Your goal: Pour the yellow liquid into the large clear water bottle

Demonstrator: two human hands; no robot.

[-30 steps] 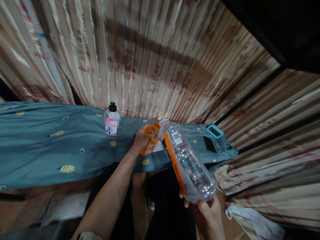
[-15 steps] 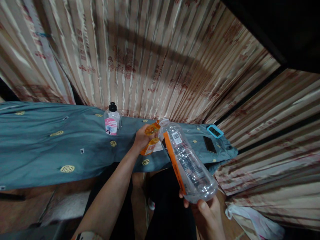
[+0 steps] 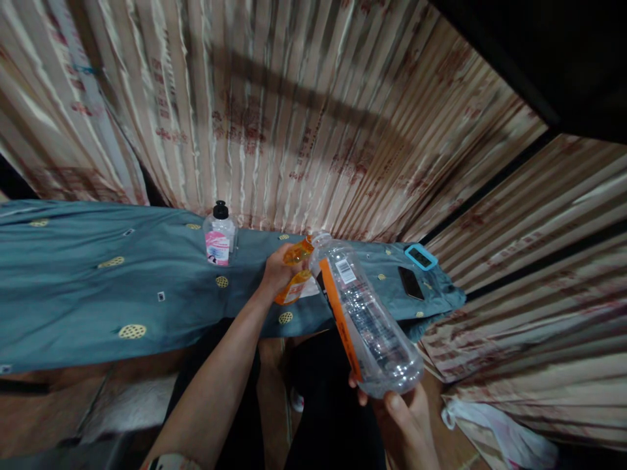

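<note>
The right hand (image 3: pixel 409 421) is running off the bottom edge, so only its thumb and fingertips are showing, curled tight around the base of a large clear plastic bottle with an orange label stripe (image 3: pixel 365 313). That bottle is tilting away from the person, its open mouth meeting the neck of a small orange plastic bottle (image 3: pixel 294 277); whether liquid is passing between them is too hard to make out. The left hand (image 3: pixel 277 267) is wrapping closed around the small orange bottle, covering much of it. Both bottles are hanging just above the near edge of a teal cloth with gold medallions (image 3: pixel 98 287) covering a table. On that cloth, left of the orange bottle, a clear bottle with a black cap and pink label (image 3: pixel 219 235) is standing upright; to its right a dark phone (image 3: pixel 410 282) and a blue-framed device (image 3: pixel 420 257) are lying. Pleated beige curtains (image 3: pixel 294 117) are hanging behind.
</note>
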